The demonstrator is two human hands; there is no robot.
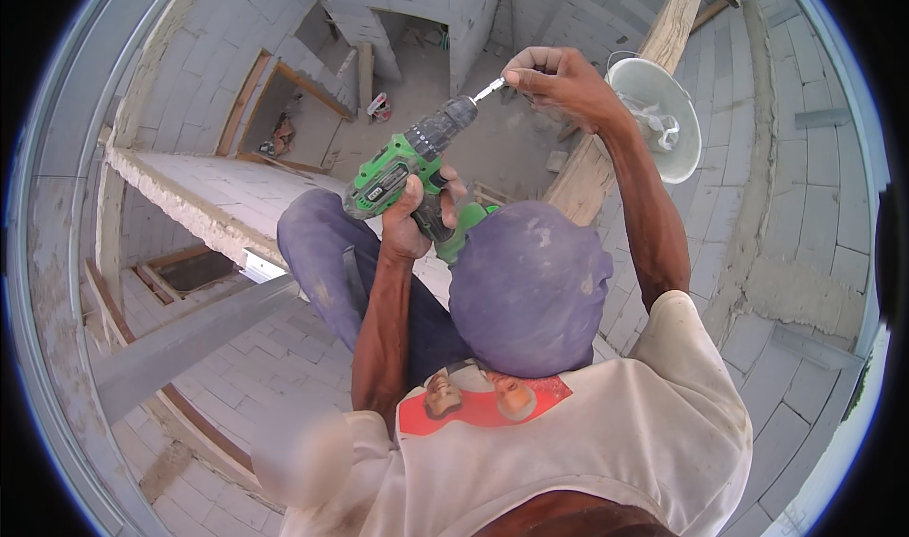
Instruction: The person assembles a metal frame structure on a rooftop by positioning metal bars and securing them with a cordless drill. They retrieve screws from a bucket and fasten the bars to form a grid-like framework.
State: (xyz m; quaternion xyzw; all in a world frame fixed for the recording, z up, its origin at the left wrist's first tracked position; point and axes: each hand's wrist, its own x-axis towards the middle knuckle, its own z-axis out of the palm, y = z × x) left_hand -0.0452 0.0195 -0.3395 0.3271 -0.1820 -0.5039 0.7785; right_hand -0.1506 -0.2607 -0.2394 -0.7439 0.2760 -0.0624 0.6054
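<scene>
My left hand point(409, 223) is wrapped around the handle of a green and black cordless drill point(386, 179). The drill's black chuck point(443, 128) points up and to the right, away from my body. A thin silver bit point(489, 90) sticks out of the chuck. At its outer end my right hand point(566, 84) is closed, thumb and fingers pinching the tip. Whether a screw sits on that tip is too small to tell. My knees, in dusty purple-blue trousers point(535, 291), are bent below the drill.
A white bucket point(686, 130) with crumpled pale plastic inside stands right of my right forearm, beside a rough wooden plank point(579, 182). Block walls point(222, 54) surround a lower floor point(431, 82) far beneath me. A grey metal beam point(194, 343) crosses at left, near a broken wall edge point(189, 205).
</scene>
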